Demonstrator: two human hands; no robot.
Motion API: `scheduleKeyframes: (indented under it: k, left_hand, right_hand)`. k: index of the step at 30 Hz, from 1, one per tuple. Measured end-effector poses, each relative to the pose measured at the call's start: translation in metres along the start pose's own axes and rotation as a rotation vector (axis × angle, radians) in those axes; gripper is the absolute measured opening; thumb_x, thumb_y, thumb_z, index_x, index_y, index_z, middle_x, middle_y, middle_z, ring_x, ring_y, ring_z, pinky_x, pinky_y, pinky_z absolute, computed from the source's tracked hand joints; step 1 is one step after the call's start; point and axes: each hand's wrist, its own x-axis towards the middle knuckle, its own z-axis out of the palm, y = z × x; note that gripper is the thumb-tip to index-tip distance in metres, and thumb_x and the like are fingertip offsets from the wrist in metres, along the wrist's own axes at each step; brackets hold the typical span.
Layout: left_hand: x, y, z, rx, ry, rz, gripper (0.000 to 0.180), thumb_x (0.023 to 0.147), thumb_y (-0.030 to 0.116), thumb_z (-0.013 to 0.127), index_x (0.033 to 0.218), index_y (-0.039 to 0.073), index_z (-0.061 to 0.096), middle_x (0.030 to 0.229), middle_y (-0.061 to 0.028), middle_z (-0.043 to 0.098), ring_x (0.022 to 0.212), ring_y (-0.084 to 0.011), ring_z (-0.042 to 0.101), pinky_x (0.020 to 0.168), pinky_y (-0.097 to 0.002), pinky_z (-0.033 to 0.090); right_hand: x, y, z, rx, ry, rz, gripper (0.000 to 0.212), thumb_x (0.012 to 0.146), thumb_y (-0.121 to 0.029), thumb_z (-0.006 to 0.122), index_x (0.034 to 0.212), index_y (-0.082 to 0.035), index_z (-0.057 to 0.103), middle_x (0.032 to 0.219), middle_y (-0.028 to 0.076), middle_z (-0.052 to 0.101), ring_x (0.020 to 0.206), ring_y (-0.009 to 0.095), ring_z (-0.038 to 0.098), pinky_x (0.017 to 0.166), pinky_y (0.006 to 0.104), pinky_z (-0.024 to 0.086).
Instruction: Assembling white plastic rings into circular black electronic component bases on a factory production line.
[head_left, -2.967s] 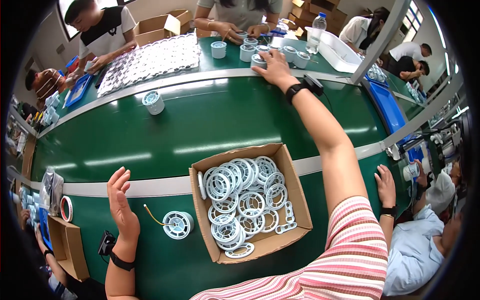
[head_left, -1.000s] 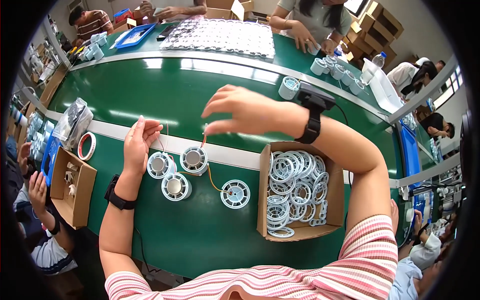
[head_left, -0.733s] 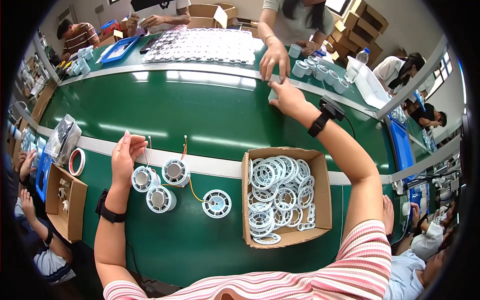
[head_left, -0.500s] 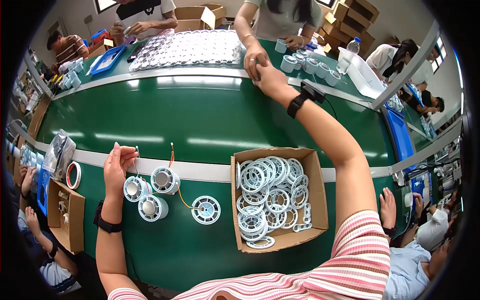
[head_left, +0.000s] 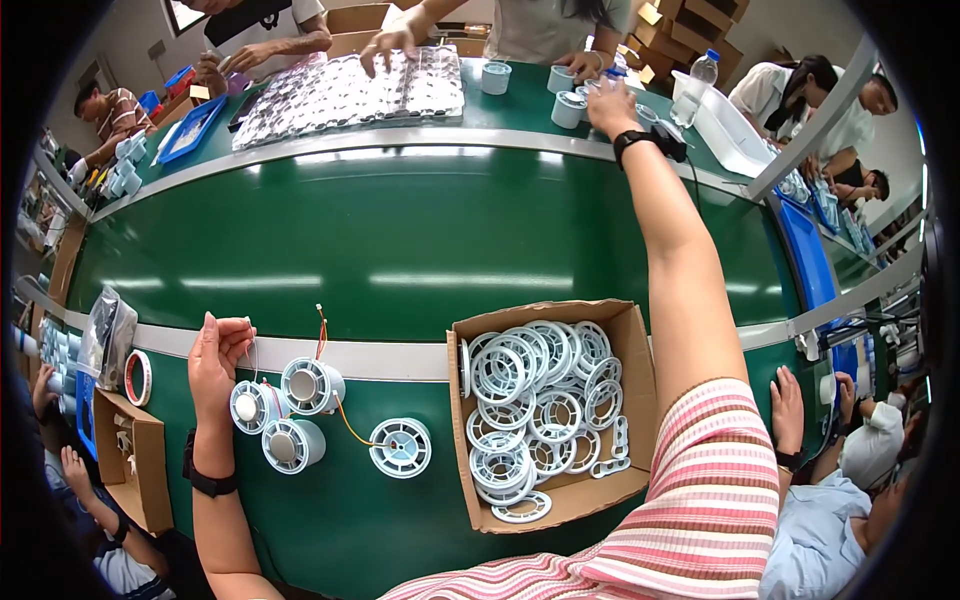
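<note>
Indoors, glossy grn wktop (head_left: 380,225), cyls (head_left: 290,446), stacked ctns (head_left: 688,38)

I have my right arm (head_left: 700,310) reaching nearly full length, from the lower right up to the far table (head_left: 530,112). Its elbow (head_left: 692,262) bends only slightly, the forearm angles inward, and the right wrist (head_left: 640,158) sits over that table's near edge. My right hand (head_left: 612,108) is palm down beyond the edge, fingers pointing forward and downward; their tips are partly hidden, so I can't tell whether they grip. I have my left forearm (head_left: 222,520) close in, rising steeply at the near table's (head_left: 370,520) left side. The left hand (head_left: 212,365) is near that table's far edge, palm inward, fingers loosely bent rightward.
</note>
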Motion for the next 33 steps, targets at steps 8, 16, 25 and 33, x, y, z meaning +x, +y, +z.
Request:
scheduleKeyframes:
  k: [8, 16, 25, 33]
  left_hand:
    - [-0.004, 0.006, -0.004, 0.018, 0.056, -0.014, 0.047, 0.112, 0.039, 0.045, 0.104, -0.001, 0.068, 0.107, -0.0111, 0.072, 0.096, -0.0154, 0.071, 0.085, -0.0239, 0.057]
    - [-0.004, 0.001, 0.001, 0.023, 0.046, -0.008, 0.047, 0.112, 0.039, 0.045, 0.101, -0.001, 0.066, 0.118, -0.013, 0.068, 0.104, -0.0163, 0.069, 0.087, -0.0242, 0.056]
    - [-0.003, 0.003, 0.001, 0.037, 0.013, -0.001, 0.049, 0.113, 0.039, 0.044, 0.101, -0.002, 0.067, 0.117, -0.0126, 0.068, 0.103, -0.0154, 0.069, 0.087, -0.0239, 0.057]
    - [-0.006, 0.007, 0.009, 0.049, 0.0, -0.004, 0.048, 0.113, 0.038, 0.044, 0.102, -0.002, 0.068, 0.113, -0.0115, 0.069, 0.101, -0.0138, 0.069, 0.086, -0.0218, 0.056]
  right_hand:
    - [-0.028, -0.004, -0.01, 0.042, -0.261, -0.036, 0.085, 0.098, -0.073, 0.039, 0.161, -0.017, 0.036, 0.165, 0.018, 0.032, 0.15, 0.049, 0.029, 0.122, 0.0564, 0.025]
    - [-0.057, -0.065, -0.051, -0.024, -0.304, -0.054, 0.096, 0.086, -0.088, 0.045, 0.159, -0.025, 0.042, 0.166, 0.014, 0.028, 0.148, 0.049, 0.033, 0.117, 0.0637, 0.029]
    - [-0.044, -0.082, -0.044, 0.042, -0.394, 0.101, 0.101, 0.081, -0.088, 0.051, 0.154, -0.019, 0.048, 0.161, 0.017, 0.031, 0.141, 0.052, 0.042, 0.109, 0.0647, 0.041]
    - [-0.038, -0.108, -0.028, 0.071, -0.314, 0.098, 0.095, 0.079, -0.083, 0.058, 0.146, -0.016, 0.057, 0.155, 0.017, 0.039, 0.135, 0.044, 0.053, 0.106, 0.0539, 0.048]
